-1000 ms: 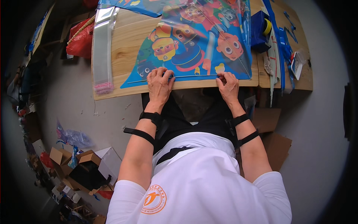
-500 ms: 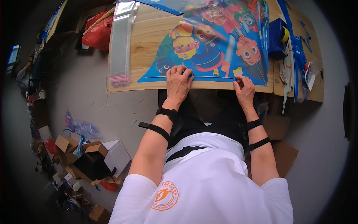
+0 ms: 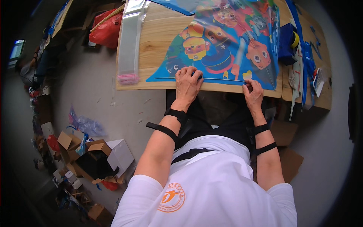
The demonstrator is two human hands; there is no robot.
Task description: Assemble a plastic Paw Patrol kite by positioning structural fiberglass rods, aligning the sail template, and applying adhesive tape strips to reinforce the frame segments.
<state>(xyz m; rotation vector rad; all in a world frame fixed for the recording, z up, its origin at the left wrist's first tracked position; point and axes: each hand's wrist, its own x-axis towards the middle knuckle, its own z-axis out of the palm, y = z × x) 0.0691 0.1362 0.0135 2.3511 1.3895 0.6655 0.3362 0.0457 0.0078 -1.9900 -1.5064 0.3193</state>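
A blue kite (image 3: 223, 56) printed with colourful cartoon figures lies on the wooden table in front of me, its near edge close to the table's front edge. Along that near edge runs a thin pale rod (image 3: 224, 79). My left hand (image 3: 188, 86) rests over the left part of the rod, fingers bent and closed around it against the sheet. Towards the kite's right corner, my right hand (image 3: 253, 94) pinches the rod's right end between thumb and fingertips. Exactly how the left fingertips grip is partly hidden by the hand.
Clear plastic sleeves (image 3: 129, 45) lie left of the kite on the wooden table (image 3: 157, 38). A blue tape dispenser (image 3: 287, 43) stands at the right, beside long strips (image 3: 297, 79). A red bag (image 3: 106, 32) is at the far left. Cardboard boxes (image 3: 96, 159) clutter the floor.
The whole view has shifted slightly, so everything appears a little farther right. Both hands keep their places on the rod and the kite.
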